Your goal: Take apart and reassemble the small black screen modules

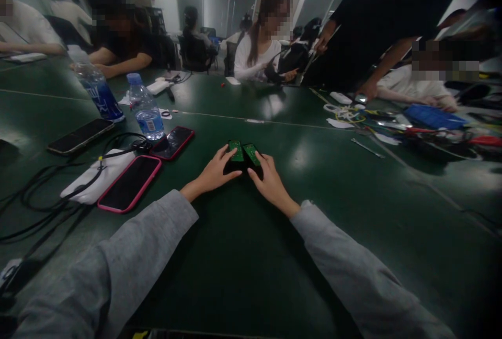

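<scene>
My left hand (pixel 215 172) grips a green circuit board (pixel 237 156), its fingers at the board's left side and its thumb at the near edge. A second green circuit board (pixel 251 154) is in my right hand (pixel 271 181), held from the right side with the thumb at the near end. Both boards have dark edges and small light marks, too small to make out. They lie side by side just above or on the green table (pixel 243 255), slightly angled to each other. Some of my fingers are hidden behind the boards.
To the left are a pink-cased phone (pixel 129 184), a white power bank (pixel 98 174) with black cables, two more phones and two water bottles (pixel 146 109). Tangled wires (pixel 353 114) and a blue object (pixel 433 117) lie at right. Several people sit or stand around the table.
</scene>
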The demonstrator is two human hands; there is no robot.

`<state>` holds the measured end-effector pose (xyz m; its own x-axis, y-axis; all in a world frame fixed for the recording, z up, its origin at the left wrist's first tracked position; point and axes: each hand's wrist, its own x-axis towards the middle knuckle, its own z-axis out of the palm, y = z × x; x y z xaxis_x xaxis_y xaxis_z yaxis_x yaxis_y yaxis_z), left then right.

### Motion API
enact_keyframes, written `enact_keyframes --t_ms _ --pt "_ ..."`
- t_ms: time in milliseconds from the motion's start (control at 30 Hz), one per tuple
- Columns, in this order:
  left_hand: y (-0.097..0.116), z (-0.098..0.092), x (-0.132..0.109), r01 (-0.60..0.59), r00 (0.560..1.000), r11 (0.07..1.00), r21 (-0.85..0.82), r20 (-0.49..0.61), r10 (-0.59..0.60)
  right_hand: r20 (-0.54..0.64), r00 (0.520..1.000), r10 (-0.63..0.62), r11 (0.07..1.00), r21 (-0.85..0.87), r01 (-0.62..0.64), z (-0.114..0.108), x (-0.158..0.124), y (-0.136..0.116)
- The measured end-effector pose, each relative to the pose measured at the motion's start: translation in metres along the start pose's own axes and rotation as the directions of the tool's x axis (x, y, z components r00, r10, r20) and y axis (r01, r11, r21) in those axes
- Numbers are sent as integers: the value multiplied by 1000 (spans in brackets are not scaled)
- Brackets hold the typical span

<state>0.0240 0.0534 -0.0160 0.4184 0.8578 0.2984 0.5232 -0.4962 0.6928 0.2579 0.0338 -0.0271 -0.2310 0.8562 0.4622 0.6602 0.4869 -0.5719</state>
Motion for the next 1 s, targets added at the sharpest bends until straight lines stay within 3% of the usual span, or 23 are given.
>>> enact_keyframes --t_ms 300,533,1000 --pt "-14 5 1 -42 998 999 -13 -57 41 170 984 -47 999 23 43 -9 -2 -10" --pt "-13 5 1 -43 997 999 3 -60 43 183 983 -14 1000 13 11 -12 -3 -12" --pt "-20 7 1 -64 990 998 26 -122 67 208 975 -79 996 54 69 -9 -1 -5"
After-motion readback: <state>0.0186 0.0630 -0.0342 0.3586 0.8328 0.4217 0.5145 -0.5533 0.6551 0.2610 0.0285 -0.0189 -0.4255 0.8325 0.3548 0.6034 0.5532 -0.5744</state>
